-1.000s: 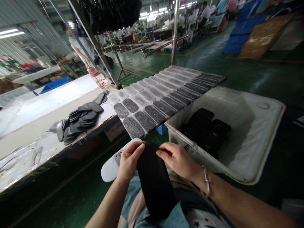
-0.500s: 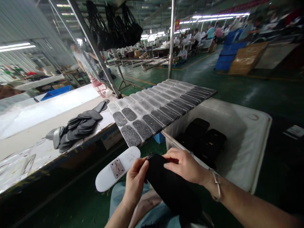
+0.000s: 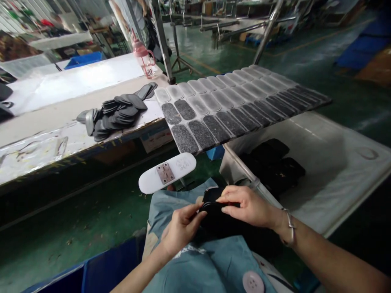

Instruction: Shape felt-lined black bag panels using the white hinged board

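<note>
Head view: 2 hands [image 3: 213, 210] clamped on a black fabric piece [image 3: 218, 203], near a white oval plate [image 3: 167, 173].

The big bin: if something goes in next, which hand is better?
Probably the right hand: it's nearer the bin. The left hand is farther off, and both pinch the black piece.

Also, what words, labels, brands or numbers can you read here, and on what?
None reads for certain.
White block: faint handwriting, too blurred.
Pink bottle: small dark print, too small.
Blue apron: pale print, blurred and partly hidden.
</note>
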A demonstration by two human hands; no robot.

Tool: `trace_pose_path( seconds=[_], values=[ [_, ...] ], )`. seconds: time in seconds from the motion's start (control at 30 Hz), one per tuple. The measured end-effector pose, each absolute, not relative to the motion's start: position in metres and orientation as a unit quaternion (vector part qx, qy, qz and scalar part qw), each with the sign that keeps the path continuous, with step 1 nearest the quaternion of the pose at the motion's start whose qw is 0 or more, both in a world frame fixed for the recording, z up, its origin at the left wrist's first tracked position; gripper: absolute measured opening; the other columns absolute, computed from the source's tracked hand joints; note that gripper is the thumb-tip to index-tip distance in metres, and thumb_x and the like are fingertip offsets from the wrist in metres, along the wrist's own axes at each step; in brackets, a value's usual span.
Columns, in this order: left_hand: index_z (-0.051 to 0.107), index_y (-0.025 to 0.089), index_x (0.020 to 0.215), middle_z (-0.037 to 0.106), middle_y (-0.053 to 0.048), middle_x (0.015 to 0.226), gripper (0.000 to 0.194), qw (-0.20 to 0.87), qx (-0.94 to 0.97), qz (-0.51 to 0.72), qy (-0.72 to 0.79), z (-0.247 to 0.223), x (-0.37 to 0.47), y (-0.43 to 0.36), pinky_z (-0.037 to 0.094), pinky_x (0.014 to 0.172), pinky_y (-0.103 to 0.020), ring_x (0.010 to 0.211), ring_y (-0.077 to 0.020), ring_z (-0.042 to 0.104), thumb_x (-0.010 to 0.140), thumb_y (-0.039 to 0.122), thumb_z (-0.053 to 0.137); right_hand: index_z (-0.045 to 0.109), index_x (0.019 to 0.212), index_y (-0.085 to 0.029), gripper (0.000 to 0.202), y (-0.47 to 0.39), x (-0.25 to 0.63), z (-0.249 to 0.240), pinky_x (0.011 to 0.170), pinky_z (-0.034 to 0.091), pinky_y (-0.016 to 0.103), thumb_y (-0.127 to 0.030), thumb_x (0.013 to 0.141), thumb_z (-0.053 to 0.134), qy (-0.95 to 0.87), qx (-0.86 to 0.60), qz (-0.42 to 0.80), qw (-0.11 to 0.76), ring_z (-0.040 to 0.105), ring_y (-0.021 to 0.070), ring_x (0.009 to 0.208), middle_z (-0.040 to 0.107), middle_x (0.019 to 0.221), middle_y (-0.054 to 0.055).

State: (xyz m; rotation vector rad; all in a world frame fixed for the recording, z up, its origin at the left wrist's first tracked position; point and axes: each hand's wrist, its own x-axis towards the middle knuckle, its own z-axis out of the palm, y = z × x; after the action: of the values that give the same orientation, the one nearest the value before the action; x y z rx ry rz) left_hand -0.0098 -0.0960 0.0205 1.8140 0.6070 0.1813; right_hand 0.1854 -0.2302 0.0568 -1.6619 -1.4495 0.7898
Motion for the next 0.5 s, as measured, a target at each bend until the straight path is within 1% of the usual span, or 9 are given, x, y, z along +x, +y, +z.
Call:
trace_pose_path(
  seconds=[0.07, 0.13, 0.17, 0.23, 0.3, 0.33, 0.37, 0.43, 0.5],
  values=[
    [0.073, 0.018, 0.095, 0.063, -0.002, 0.063, 0.029, 0.545, 0.794, 0.079, 0.259, 0.014, -0.015, -0.098, 0.041, 0.051, -0.021, 0.056, -0.0130, 0.054, 0.089, 0.038, 0.053, 0.073, 0.098, -0.019, 0.026, -0.228, 0.184, 0.054, 0.075, 0.050, 0.027, -0.013, 0.077, 0.061, -0.585, -0.652, 0.315, 0.365, 0.063, 0.0154, 0.081, 0.067, 0.090, 0.005],
    [0.073, 0.019, 0.094, 0.065, -0.003, 0.066, 0.027, 0.523, 0.809, 0.080, 0.256, 0.011, -0.018, -0.097, 0.043, 0.054, -0.022, 0.059, -0.0135, 0.057, 0.089, 0.037, 0.053, 0.074, 0.098, -0.018, 0.026, -0.225, 0.183, 0.052, 0.076, 0.050, 0.027, -0.012, 0.076, 0.060, -0.598, -0.654, 0.318, 0.339, 0.063, 0.0159, 0.082, 0.068, 0.089, 0.006],
    [0.073, 0.020, 0.097, 0.067, -0.004, 0.072, 0.025, 0.513, 0.817, 0.088, 0.248, 0.011, -0.018, -0.095, 0.046, 0.058, -0.023, 0.064, -0.0149, 0.060, 0.088, 0.036, 0.055, 0.074, 0.098, -0.017, 0.026, -0.223, 0.184, 0.052, 0.076, 0.050, 0.027, -0.011, 0.076, 0.060, -0.604, -0.652, 0.319, 0.329, 0.063, 0.0161, 0.082, 0.068, 0.089, 0.006],
    [0.071, 0.022, 0.105, 0.070, -0.007, 0.090, 0.026, 0.496, 0.830, 0.116, 0.225, 0.012, -0.014, -0.091, 0.049, 0.073, -0.027, 0.081, -0.0186, 0.064, 0.085, 0.035, 0.061, 0.074, 0.098, -0.017, 0.026, -0.218, 0.184, 0.051, 0.077, 0.050, 0.027, -0.011, 0.077, 0.060, -0.618, -0.640, 0.326, 0.319, 0.063, 0.0160, 0.084, 0.068, 0.090, 0.006],
    [0.070, 0.022, 0.108, 0.068, -0.010, 0.106, 0.029, 0.506, 0.831, 0.123, 0.197, 0.014, -0.006, -0.086, 0.048, 0.087, -0.032, 0.098, -0.0216, 0.062, 0.082, 0.034, 0.064, 0.074, 0.098, -0.017, 0.026, -0.211, 0.183, 0.050, 0.078, 0.050, 0.027, -0.012, 0.077, 0.060, -0.633, -0.628, 0.333, 0.306, 0.063, 0.0157, 0.084, 0.068, 0.091, 0.005],
    [0.070, 0.022, 0.106, 0.068, -0.010, 0.108, 0.028, 0.520, 0.826, 0.107, 0.188, 0.015, -0.002, -0.083, 0.047, 0.089, -0.032, 0.100, -0.0220, 0.062, 0.082, 0.033, 0.065, 0.074, 0.098, -0.018, 0.025, -0.208, 0.182, 0.051, 0.078, 0.050, 0.027, -0.012, 0.077, 0.060, -0.638, -0.628, 0.335, 0.294, 0.064, 0.0155, 0.084, 0.068, 0.090, 0.005],
    [0.072, 0.021, 0.101, 0.069, -0.009, 0.104, 0.024, 0.537, 0.819, 0.082, 0.184, 0.016, 0.002, -0.082, 0.048, 0.086, -0.032, 0.097, -0.0218, 0.063, 0.081, 0.033, 0.065, 0.074, 0.097, -0.017, 0.025, -0.204, 0.182, 0.051, 0.077, 0.050, 0.026, -0.012, 0.077, 0.060, -0.639, -0.631, 0.339, 0.280, 0.064, 0.0152, 0.081, 0.068, 0.088, 0.005],
    [0.072, 0.018, 0.088, 0.070, -0.006, 0.086, 0.018, 0.562, 0.805, 0.027, 0.190, 0.016, 0.006, -0.079, 0.049, 0.073, -0.027, 0.082, -0.0197, 0.064, 0.080, 0.033, 0.066, 0.074, 0.096, -0.017, 0.023, -0.201, 0.187, 0.054, 0.073, 0.051, 0.025, -0.015, 0.076, 0.064, -0.625, -0.641, 0.362, 0.259, 0.064, 0.0141, 0.076, 0.068, 0.086, 0.004],
    [0.069, 0.017, 0.081, 0.066, -0.003, 0.073, 0.018, 0.567, 0.797, -0.001, 0.207, 0.013, 0.003, -0.076, 0.045, 0.061, -0.024, 0.069, -0.0172, 0.061, 0.080, 0.034, 0.065, 0.071, 0.105, -0.017, 0.032, -0.208, 0.201, 0.058, 0.072, 0.053, 0.024, -0.021, 0.073, 0.070, -0.578, -0.652, 0.404, 0.276, 0.064, 0.0133, 0.077, 0.068, 0.089, 0.004]
  ],
)
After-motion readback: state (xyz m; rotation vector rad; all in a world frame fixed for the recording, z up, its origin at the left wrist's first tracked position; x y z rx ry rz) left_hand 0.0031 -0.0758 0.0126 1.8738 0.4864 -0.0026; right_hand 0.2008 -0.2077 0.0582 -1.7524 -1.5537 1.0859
